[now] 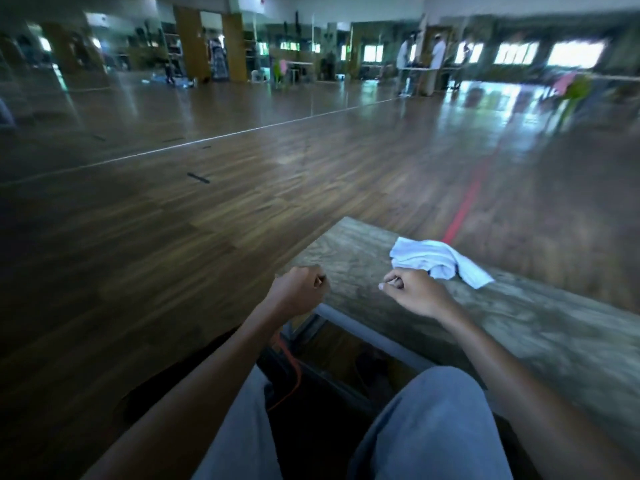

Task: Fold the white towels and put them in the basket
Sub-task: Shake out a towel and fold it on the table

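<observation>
Head view, seated person at the end of a worn wooden table (526, 327). One white towel (437, 260) lies crumpled on the tabletop against its far edge, not far from the far left corner, with a loose flap trailing toward the right. No basket is in view.

The left hand (298, 289) hangs over the tabletop's left end, fingers curled into a fist around nothing visible. The right hand (414, 293) sits over the tabletop just on the near side of the towel, fingers curled and thumb pressed to forefinger. No cloth shows between them, and whether the knuckles touch the towel cannot be told.

Handling, by judgement: the towel looks thin, light and limp. It should lift with a light pinch, sag from any single hold and keep no shape of its own. It should also drag easily on the rough wood without slipping away. Two neighbouring corners are the best holds, one per hand, so that it can be shaken flat before the first fold. The trailing flap offers the nearest exposed corner.
</observation>
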`<state>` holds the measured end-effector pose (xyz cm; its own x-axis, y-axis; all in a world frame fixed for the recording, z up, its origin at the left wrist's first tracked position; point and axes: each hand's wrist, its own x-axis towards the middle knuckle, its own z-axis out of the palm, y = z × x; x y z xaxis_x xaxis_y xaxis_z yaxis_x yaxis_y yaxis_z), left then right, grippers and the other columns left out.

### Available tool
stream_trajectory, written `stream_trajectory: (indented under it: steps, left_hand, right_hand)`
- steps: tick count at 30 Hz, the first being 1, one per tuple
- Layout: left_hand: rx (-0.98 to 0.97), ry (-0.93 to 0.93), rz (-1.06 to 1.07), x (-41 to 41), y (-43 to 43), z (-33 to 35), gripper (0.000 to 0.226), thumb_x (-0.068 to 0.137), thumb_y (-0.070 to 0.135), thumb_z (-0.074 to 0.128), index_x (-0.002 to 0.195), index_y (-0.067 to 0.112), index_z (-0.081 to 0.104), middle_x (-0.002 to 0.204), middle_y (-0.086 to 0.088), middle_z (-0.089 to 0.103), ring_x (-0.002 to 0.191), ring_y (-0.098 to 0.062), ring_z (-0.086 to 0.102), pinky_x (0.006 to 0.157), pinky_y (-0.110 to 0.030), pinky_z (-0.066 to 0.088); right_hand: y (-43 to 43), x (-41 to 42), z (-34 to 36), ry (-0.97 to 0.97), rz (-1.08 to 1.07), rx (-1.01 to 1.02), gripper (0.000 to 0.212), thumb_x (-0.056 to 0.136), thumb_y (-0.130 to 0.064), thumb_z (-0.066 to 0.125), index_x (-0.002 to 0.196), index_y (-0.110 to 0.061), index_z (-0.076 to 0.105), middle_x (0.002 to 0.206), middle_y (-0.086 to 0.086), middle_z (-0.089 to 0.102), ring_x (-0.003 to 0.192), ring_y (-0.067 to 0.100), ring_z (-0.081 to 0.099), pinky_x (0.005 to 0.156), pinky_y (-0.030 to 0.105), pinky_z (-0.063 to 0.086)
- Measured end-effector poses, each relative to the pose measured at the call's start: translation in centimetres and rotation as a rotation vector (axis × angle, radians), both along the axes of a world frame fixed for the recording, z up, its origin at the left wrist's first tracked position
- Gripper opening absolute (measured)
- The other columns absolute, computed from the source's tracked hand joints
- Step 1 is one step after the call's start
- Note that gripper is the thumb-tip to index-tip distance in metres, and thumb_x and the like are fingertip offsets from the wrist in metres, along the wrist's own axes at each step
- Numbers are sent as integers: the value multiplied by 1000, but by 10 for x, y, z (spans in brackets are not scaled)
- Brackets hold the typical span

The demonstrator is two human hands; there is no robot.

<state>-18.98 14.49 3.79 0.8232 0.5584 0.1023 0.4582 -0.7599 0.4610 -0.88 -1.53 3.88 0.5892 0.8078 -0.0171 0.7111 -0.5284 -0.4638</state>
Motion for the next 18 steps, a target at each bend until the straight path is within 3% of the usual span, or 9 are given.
stream_trajectory:
  steps: [4, 9, 13, 18]
  left_hand:
    - [5, 49, -154, 64, -26, -4, 30, 95, 41, 44, 101, 16, 61, 94, -4, 65, 87, -24, 62, 74, -36, 49]
    - [90, 31, -264, 152, -38, -26, 26, 91, 39, 48, 98, 19, 64, 103, -5, 68, 98, -26, 62, 76, -33, 45]
    - [126, -48, -340, 231, -34, -44, 24, 89, 35, 50, 105, 26, 65, 113, 4, 64, 103, -19, 60, 82, -29, 44]
    - [242, -42, -413, 337, -18, -70, 32, 89, 31, 43, 111, 28, 65, 121, 5, 61, 115, -18, 53, 92, -37, 41]
  right_hand:
    - [-44, 32, -5, -4, -87, -20, 23, 89, -44, 57, 102, -27, 64, 87, -15, 59, 97, 12, 63, 84, 33, 48]
    - [-72, 92, -26, -35, -181, -88, 28, 90, -42, 56, 111, -26, 62, 107, -10, 70, 103, 12, 63, 77, 27, 45]
    - [-72, 151, -48, -94, -284, -104, 22, 86, -36, 55, 105, -29, 64, 106, -8, 71, 102, 15, 64, 87, 30, 47]
    - [-51, 225, -72, -259, -411, -59, 14, 85, -33, 54, 95, -32, 63, 98, -5, 71, 101, 21, 63, 94, 32, 33]
